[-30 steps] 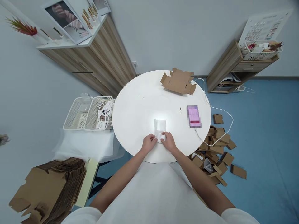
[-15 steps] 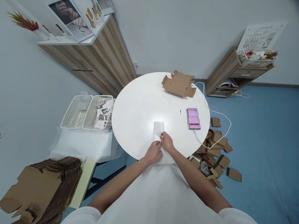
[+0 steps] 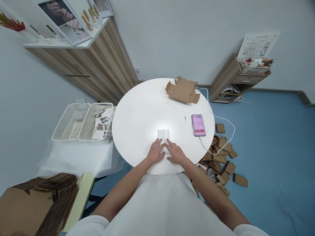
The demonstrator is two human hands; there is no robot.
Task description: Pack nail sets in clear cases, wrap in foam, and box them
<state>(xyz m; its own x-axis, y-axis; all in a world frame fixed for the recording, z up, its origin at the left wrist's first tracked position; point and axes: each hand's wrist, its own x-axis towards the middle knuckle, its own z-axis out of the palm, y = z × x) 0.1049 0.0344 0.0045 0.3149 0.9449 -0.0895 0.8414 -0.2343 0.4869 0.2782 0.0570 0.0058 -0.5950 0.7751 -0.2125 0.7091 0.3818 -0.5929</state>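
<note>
A small white folded sheet (image 3: 163, 134) lies on the round white table (image 3: 142, 118) just in front of me. My left hand (image 3: 155, 151) rests flat on its near left part, fingers stretched out. My right hand (image 3: 174, 151) lies flat beside it on the near right part, fingers also extended. Both hands press down on the sheet and hide its near edge. Neither hand grips anything.
A flat brown cardboard box blank (image 3: 182, 89) lies at the table's far side. A phone (image 3: 197, 125) with a white cable (image 3: 221, 119) sits to the right. Two white baskets (image 3: 83, 121) stand left. Cardboard pieces (image 3: 225, 157) litter the blue floor; a stack of blanks (image 3: 39, 203) sits lower left.
Both hands went from pinching the sheet's near end to lying flat on it, fingers spread. The camera view shifted slightly.
</note>
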